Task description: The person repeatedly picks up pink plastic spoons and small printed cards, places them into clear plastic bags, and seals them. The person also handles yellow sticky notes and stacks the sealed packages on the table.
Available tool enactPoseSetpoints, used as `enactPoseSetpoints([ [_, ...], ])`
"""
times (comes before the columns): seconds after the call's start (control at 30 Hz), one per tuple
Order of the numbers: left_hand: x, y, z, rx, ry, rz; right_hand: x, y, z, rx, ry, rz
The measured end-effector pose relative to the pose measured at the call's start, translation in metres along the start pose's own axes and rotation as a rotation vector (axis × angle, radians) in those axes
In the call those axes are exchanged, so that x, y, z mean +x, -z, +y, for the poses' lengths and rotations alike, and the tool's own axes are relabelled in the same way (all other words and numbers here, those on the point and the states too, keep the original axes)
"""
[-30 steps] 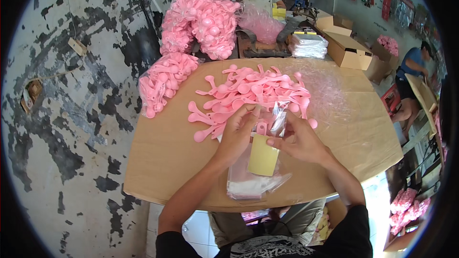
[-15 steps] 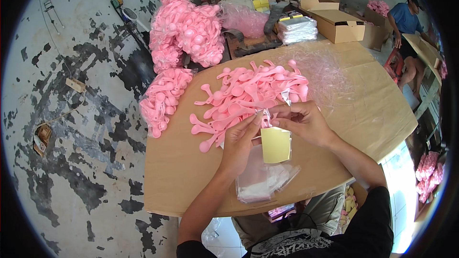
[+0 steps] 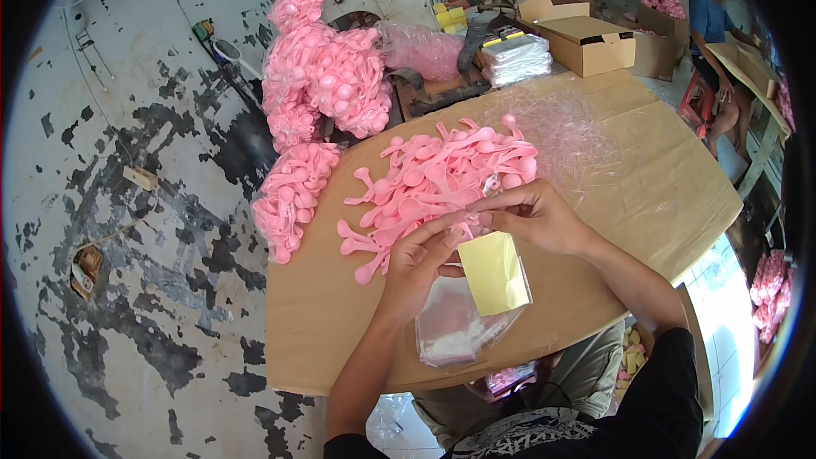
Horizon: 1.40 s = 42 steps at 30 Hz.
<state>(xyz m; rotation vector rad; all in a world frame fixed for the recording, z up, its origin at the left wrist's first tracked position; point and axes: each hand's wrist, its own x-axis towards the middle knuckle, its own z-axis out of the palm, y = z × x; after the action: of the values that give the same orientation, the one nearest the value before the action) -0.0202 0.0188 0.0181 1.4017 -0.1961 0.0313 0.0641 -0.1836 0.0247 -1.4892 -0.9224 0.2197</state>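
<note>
Both hands are closed at the top of a small clear plastic bag [image 3: 525, 285] with a yellow card [image 3: 495, 274] in it. My left hand [image 3: 416, 268] pinches its upper left side, and my right hand [image 3: 540, 217] grips the top edge between thumb and fingers. Something pink shows between the fingertips; how much of it sits in the bag is hidden. Just beyond the hands lies a heap of pink plastic spoons [image 3: 425, 174]. Below them, a stack of flat clear bags [image 3: 446, 336] rests on the brown-paper-covered table [image 3: 629, 229], partly under the card.
Bulging bags of pink spoons [image 3: 340, 85] stand at the table's far left, with another bag [image 3: 297, 191] nearer. Clear plastic strands [image 3: 569, 132] lie behind the heap. Packed clear sleeves [image 3: 516, 58] and cardboard boxes [image 3: 586, 42] stand farther back. A person in blue [image 3: 714, 25] sits at right.
The bag with the yellow card has swung slightly right and down, and the card now hangs tilted. Both hands stay closed at its top. The whole view has shifted a little.
</note>
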Motion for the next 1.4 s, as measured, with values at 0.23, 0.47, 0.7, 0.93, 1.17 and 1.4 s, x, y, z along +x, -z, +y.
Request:
enactPoseSetpoints([
  [0.23,0.001,0.017,-0.012,-0.028,-0.173,-0.012,0.001,0.016,0.005,-0.175,0.296,-0.120],
  [0.47,0.001,0.015,-0.003,0.136,-0.197,-0.060,0.006,0.019,0.011,-0.156,0.418,-0.150],
  [0.7,0.000,0.015,-0.001,0.124,-0.066,-0.070,0.006,0.020,0.001,-0.320,0.459,-0.199],
  [0.93,0.002,0.015,-0.011,0.143,-0.109,-0.110,0.001,0.044,0.003,-0.733,0.560,0.121],
  [1.17,0.017,0.012,-0.027,0.164,-0.294,-0.061,-0.003,0.012,-0.009,-0.315,0.031,-0.192],
  [1.4,0.027,0.033,-0.024,0.125,-0.337,0.168,-0.069,0.053,-0.039,-0.512,0.345,0.399],
])
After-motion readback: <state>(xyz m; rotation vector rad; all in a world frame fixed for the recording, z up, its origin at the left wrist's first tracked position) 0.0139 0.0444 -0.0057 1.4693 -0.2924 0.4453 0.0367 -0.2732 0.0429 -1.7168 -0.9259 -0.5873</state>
